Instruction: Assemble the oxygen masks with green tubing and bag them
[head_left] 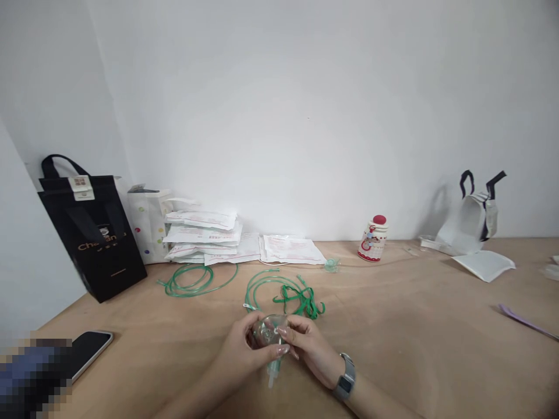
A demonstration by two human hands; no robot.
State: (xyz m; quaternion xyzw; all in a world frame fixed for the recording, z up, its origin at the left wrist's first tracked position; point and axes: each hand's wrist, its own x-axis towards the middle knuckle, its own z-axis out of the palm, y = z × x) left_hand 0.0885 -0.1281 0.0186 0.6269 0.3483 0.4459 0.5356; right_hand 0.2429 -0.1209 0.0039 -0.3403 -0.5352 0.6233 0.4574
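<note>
Between both hands is a clear plastic oxygen mask [274, 321], with a pale nozzle [271, 372] pointing down toward me. My left hand [247, 343] curls around the mask's left side, thumb across its front. On the right side my right hand [308, 343] grips the mask's edge with thumb and fingers near a small white piece; a watch [345, 378] is on that wrist. Just beyond the hands lie a coil of green tubing [253, 282] and a tangle of green elastic straps [305, 299]. The mask's underside is partly hidden by fingers.
Another green tubing coil [187, 285] lies to the left, before stacked white packets [203, 235]. A black bag [94, 233], a phone [89, 349] and a dotted white bag [151, 224] are left. A bottle [373, 240], a white bag [465, 224] and a purple strip [526, 319] are right.
</note>
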